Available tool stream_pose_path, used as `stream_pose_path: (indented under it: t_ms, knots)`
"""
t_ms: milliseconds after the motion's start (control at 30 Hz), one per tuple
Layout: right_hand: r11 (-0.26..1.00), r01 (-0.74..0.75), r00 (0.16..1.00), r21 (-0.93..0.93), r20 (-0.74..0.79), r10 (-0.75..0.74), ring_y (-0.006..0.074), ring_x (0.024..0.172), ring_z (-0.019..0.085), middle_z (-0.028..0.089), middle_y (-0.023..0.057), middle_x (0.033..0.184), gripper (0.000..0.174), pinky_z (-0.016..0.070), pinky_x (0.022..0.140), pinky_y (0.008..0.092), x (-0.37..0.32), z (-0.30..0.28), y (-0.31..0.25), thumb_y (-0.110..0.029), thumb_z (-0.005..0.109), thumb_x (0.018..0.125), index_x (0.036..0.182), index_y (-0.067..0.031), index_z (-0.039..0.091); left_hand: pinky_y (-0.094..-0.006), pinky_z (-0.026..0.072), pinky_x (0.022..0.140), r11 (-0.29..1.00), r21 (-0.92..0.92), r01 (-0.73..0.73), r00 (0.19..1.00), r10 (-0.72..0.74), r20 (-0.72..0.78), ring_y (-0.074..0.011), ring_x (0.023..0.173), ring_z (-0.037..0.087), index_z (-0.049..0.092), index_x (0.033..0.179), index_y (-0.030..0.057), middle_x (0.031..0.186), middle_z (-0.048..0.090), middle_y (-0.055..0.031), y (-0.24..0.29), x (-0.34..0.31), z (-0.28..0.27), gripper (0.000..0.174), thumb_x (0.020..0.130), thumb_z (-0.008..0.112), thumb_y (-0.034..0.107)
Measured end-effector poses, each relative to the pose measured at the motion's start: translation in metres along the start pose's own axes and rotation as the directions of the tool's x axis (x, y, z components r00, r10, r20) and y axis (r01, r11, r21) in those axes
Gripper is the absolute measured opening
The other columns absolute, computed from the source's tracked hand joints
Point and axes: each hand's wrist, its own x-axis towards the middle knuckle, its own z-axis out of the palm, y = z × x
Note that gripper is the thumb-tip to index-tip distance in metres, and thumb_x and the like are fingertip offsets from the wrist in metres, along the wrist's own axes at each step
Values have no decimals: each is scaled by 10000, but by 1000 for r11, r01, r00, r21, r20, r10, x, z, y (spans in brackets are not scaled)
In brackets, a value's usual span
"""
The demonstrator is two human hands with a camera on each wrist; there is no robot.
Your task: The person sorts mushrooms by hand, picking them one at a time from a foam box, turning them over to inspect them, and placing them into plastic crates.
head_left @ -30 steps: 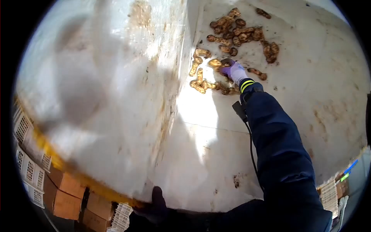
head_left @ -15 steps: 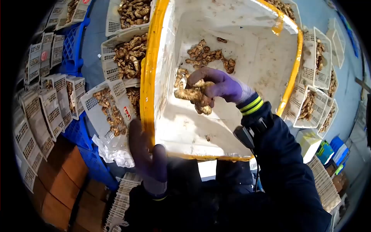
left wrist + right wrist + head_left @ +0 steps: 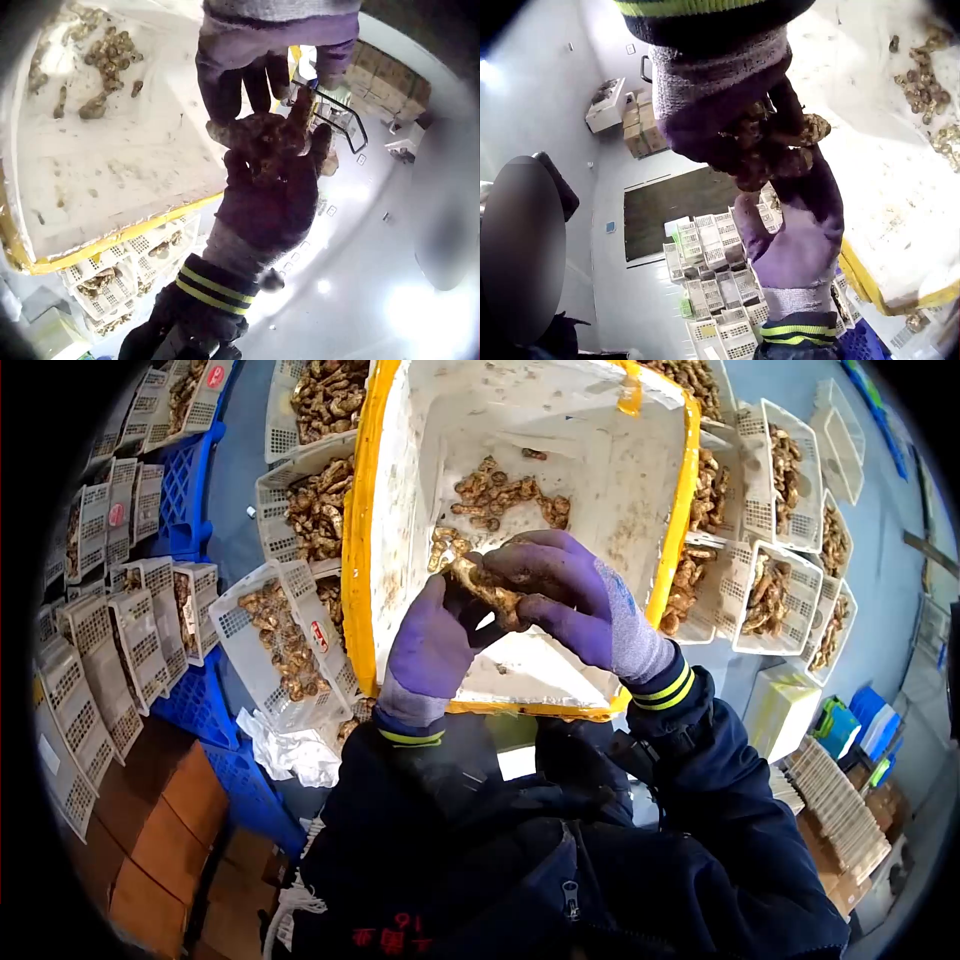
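Note:
Both gloved hands meet over a white foam box with a yellow-taped rim (image 3: 362, 550). My right hand (image 3: 600, 600) grips a few brown, knobby mushrooms (image 3: 490, 595), its fingers curled over them from the right. From the left, my left hand (image 3: 430, 650) holds the same mushrooms, partly hidden behind them. The left wrist view shows the mushrooms (image 3: 259, 139) between the fingers of both hands. In the right wrist view a pale mushroom end (image 3: 815, 129) sticks out beside the right fingers. More mushrooms (image 3: 490, 490) lie on the box floor.
White perforated baskets of mushrooms flank the box at left (image 3: 285, 640) and right (image 3: 770, 600). Blue crates (image 3: 200, 705) and cardboard boxes (image 3: 150, 860) stand at lower left. A white foam box (image 3: 785, 710) sits at lower right.
My right hand has lifted mushrooms from the box floor and brought them toward me. My left hand has left the box's rim and come to them. The head view has drawn back.

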Motion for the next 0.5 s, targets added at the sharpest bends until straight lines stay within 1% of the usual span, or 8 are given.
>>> stream_pose_path:
  t_ms: [33, 67, 167, 267, 300, 333, 400, 500]
  knots:
    - [1000, -18, 1000, 12, 0, 18, 299, 1043, 603, 564, 150, 1129, 415, 512, 893, 386, -3, -2, -2, -31, 603, 820, 1229, -103, 596, -382, 485, 959, 997, 80, -3, 1000, 6, -31, -214, 1166, 563, 455, 1329, 27, 1256, 567, -112, -1, 0, 10, 444, 1005, 451, 330]
    - [972, 146, 987, -186, 100, -129, 338, 1016, 596, 563, 167, 1114, 411, 514, 859, 406, -2, -7, 5, -64, 621, 820, 1227, -113, 595, -379, 486, 957, 985, 171, 0, 999, -7, 41, -220, 1151, 571, 457, 1326, 21, 1242, 574, -116, -2, 1, 10, 445, 1003, 456, 326]
    - [986, -38, 999, -163, -37, 32, 341, 964, 598, 563, 175, 1099, 394, 516, 839, 394, -14, 3, -7, -86, 644, 815, 1206, -112, 603, -369, 496, 941, 950, 312, -10, 989, -37, 145, -245, 1062, 616, 473, 1303, -6, 1173, 602, -139, -8, 11, -1, 412, 992, 494, 263]
    - [990, -71, 986, 125, -141, 89, 268, 969, 611, 568, 145, 1108, 380, 519, 832, 359, -24, 0, 10, -74, 634, 836, 1214, -84, 606, -370, 502, 932, 976, 215, -18, 1000, 18, 2, -244, 1037, 624, 482, 1291, -12, 1158, 605, -140, -18, 14, -1, 377, 985, 515, 206]
    - [925, -130, 952, 358, -215, 217, 187, 961, 610, 580, 113, 1101, 359, 520, 820, 316, -27, 1, 19, -66, 624, 858, 1216, -43, 605, -383, 506, 928, 982, 186, -24, 999, 32, -38, -241, 1039, 621, 488, 1282, -3, 1132, 614, -136, -16, 10, 3, 361, 979, 537, 189]
    - [919, -271, 897, 285, -270, 349, 135, 866, 609, 609, 81, 1008, 378, 516, 740, 275, -28, -10, 15, -103, 606, 878, 1249, -35, 584, -382, 511, 918, 975, 205, -90, 993, 103, -52, -238, 1033, 622, 491, 1280, 12, 1119, 621, -138, -16, 10, -3, 366, 983, 541, 220]
    - [794, -276, 848, 542, -251, 466, 113, 769, 598, 619, 46, 904, 405, 489, 657, 238, -32, -27, 21, -135, 563, 890, 1281, -34, 553, -469, 480, 981, 983, 165, -82, 997, 82, 11, -311, 1147, 577, 469, 1322, 27, 1162, 614, -126, -4, 11, -16, 391, 988, 538, 217]
    - [751, -223, 843, 622, -264, 469, 103, 688, 562, 604, 43, 853, 458, 469, 578, 237, -38, -37, 33, -154, 515, 890, 1322, -4, 504, -452, 525, 933, 955, 277, -103, 995, 99, 32, -316, 1111, 610, 480, 1304, 13, 1094, 642, -113, 4, 8, -15, 382, 987, 539, 218]
